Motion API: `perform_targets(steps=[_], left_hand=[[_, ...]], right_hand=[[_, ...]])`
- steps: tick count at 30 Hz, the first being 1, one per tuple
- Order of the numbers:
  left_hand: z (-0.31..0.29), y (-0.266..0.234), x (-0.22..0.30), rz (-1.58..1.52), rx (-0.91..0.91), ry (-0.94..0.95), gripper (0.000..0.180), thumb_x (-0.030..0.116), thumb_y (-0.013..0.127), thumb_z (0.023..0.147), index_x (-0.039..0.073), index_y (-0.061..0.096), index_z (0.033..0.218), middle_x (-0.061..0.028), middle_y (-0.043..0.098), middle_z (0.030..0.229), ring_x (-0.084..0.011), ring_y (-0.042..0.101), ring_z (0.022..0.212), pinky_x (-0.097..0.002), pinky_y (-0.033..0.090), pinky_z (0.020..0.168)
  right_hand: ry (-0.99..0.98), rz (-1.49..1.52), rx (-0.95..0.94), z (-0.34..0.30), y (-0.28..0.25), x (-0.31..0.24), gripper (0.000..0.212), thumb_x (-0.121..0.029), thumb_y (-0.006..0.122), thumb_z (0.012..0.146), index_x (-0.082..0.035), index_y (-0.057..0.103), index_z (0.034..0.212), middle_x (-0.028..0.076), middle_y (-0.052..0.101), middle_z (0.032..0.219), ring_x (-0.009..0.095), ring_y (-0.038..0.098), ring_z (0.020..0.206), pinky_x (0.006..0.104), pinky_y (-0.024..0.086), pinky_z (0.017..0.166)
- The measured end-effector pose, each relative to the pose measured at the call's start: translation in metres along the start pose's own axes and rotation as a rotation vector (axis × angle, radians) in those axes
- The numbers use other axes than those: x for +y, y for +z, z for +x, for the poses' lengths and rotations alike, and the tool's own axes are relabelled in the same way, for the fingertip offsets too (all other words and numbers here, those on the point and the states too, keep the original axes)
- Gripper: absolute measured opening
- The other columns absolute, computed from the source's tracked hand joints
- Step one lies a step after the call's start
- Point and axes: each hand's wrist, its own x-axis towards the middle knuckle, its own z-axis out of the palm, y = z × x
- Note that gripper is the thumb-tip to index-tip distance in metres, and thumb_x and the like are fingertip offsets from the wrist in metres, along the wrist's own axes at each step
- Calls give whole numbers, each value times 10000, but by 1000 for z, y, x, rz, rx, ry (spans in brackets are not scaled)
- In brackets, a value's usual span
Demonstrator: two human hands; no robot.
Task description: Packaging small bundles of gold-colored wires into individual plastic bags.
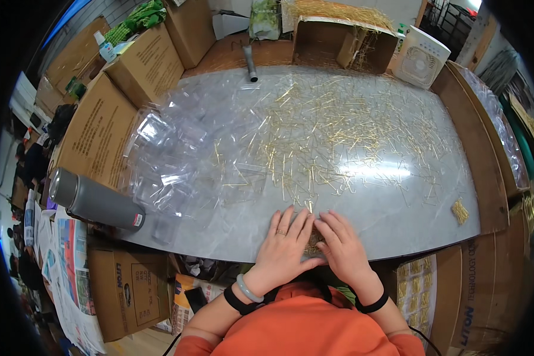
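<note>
I see the open brown cardboard box (338, 37), top centre, full of straw-like gold strands. Lower centre, my left hand (286, 240) and right hand (341, 243) lie flat, cupping a small bundle of thin gold pins (314, 242), mostly hidden.

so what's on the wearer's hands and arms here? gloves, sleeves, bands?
No gloves: both hands bare. Left hand has a ring on one finger, a pale green bangle at the wrist and a black band just behind it. Right hand has only a black band. Orange sleeves start further up.
</note>
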Motion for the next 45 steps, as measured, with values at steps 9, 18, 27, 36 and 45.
perform_targets(steps=[9,18,27,36,45], left_hand=[[3,7,0,51,-14,81,693,486,643,913,62,503,1443,-121,463,1505,-423,374,1394,-594,260,1174],[4,6,2,-61,22,48,802,410,715,875,-55,409,1453,-216,439,1433,-411,373,1386,-544,294,1181],[4,8,1,-80,31,54,817,356,747,867,-84,387,1453,-234,422,1439,-427,368,1391,-543,316,1170],[5,4,6,-113,-11,32,772,330,761,860,-33,427,1453,-197,441,1399,-421,356,1403,-544,322,1168],[13,5,8,-144,-52,74,789,338,773,841,-40,434,1445,-200,442,1432,-435,370,1402,-562,313,1173]], right_hand=[[27,-125,-150,8,-31,10,766,-546,688,841,-39,524,1392,152,520,1387,416,393,1382,612,207,1190],[105,119,-221,-13,-32,24,837,-457,833,721,-32,532,1377,157,513,1378,427,431,1343,537,298,1179],[-189,139,-247,4,-25,38,642,-237,790,783,-89,562,1364,121,538,1444,368,484,1343,496,357,1143],[-163,52,-100,-13,-49,39,459,-57,746,776,-106,657,1223,107,624,1319,314,591,1152,420,474,988],[172,49,194,-33,-20,4,494,87,599,855,30,520,1339,270,508,1403,443,521,1265,482,441,1070]])
